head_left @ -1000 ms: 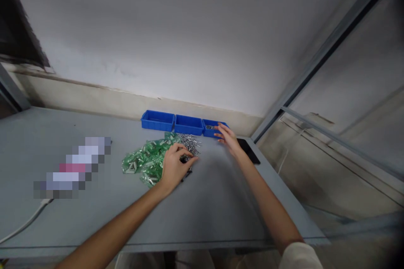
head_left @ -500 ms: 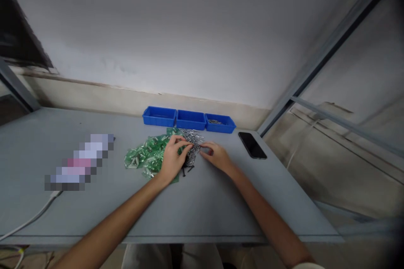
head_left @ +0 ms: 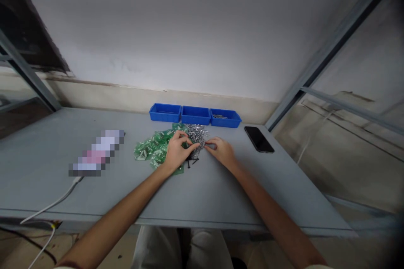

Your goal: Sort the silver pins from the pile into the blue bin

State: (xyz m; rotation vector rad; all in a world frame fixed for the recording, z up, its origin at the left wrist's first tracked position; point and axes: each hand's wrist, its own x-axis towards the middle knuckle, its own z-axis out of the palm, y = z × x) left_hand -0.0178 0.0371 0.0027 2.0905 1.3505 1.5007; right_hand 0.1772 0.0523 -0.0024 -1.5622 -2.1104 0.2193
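A heap of loose silver screws (head_left: pixel 196 132) lies on the grey table, with a few black screws (head_left: pixel 195 161) at its near edge. My left hand (head_left: pixel 179 150) is over the heap's left side, its fingers curled and thumb reaching toward the screws; what its fingertips hold is too small to name. From the right, my right hand (head_left: pixel 221 151) touches the heap's edge with thumb and forefinger pinched on something too small to make out. Small green plastic packets (head_left: pixel 154 145) with pale pieces inside lie left of and partly under my left hand.
Three blue bins (head_left: pixel 166 117) stand in a row by the wall; the right bin (head_left: pixel 225 123) has some screws inside. A black phone (head_left: pixel 259 139) lies at the right, a blurred-out device (head_left: pixel 97 151) with a white cable (head_left: pixel 53 204) at the left.
The view has shifted, so the table's contents appear a little further right and higher. My fingertips have come closer together at the screws, and my right fingers have drawn together.
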